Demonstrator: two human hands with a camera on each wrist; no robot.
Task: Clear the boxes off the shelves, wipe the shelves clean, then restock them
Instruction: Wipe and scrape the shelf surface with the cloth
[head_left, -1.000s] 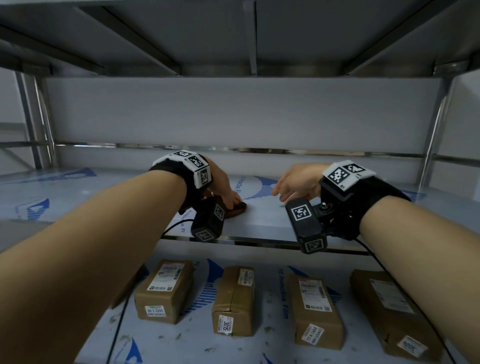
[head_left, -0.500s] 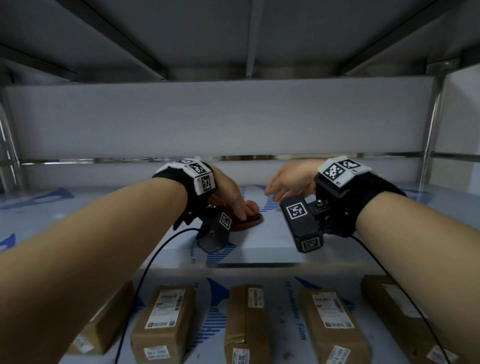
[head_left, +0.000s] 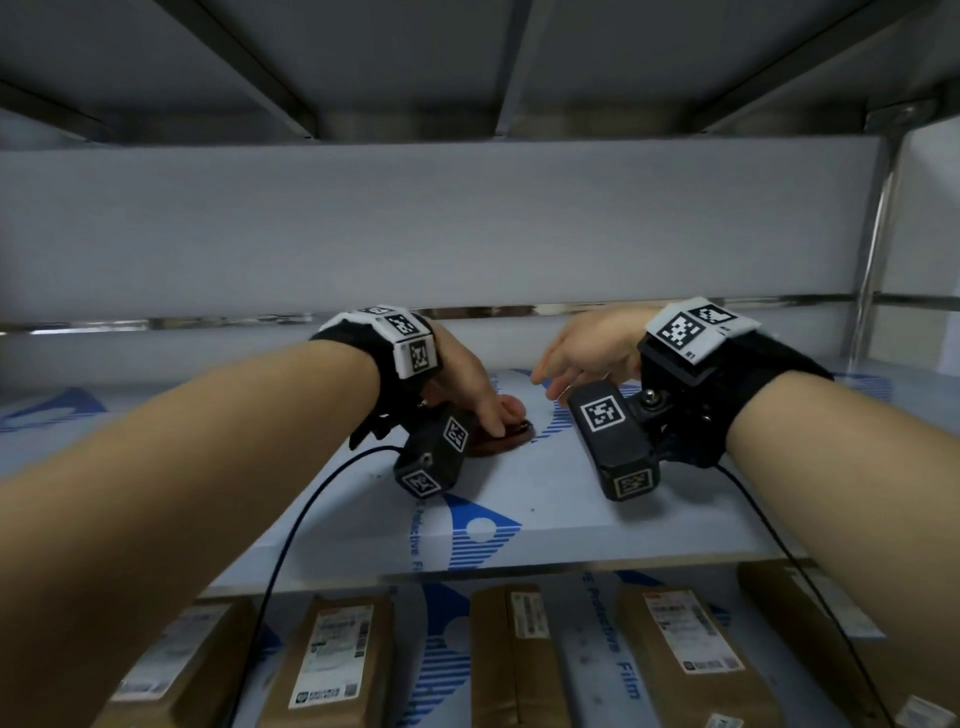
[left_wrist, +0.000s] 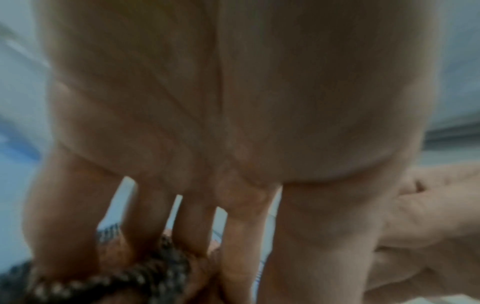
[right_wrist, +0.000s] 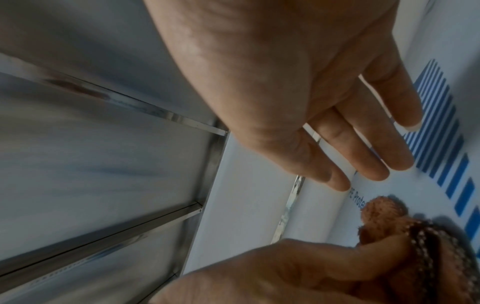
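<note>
Metal rack, white wall panel behind; middle shelf (head_left: 519, 499) covered in white protective film with blue stripes and print. Brown cloth (head_left: 501, 434) with a dark braided edge lying flat on that shelf, toward the back, left of its centre line. Left hand (head_left: 467, 382) on top of cloth, fingers (left_wrist: 145, 222) extended and slightly spread, tips pressing down into the fabric; not curled round it, nothing pinched as far as the left wrist view shows. Small reddish-brown lobe of cloth sticking out past the left fingertips on the side toward the right hand. Right hand (head_left: 587, 348) just beside cloth, not touching it, palm down over the shelf; fingers (right_wrist: 363, 148) straight and loosely apart, holding nothing; whether tips touch the film cannot tell, close above blue-striped patch. Both hands near each other, cloth between and mostly under the left. Black wrist cameras with square marker tags strapped on both forearms, cables trailing off shelf front edge. Lower shelf (head_left: 592, 649) below the middle shelf: cardboard boxes (head_left: 675, 660) in a row, white labels on top, lying flat, well apart from cloth. Underside of upper shelf (head_left: 467, 62) overhead, grey with ribs.
</note>
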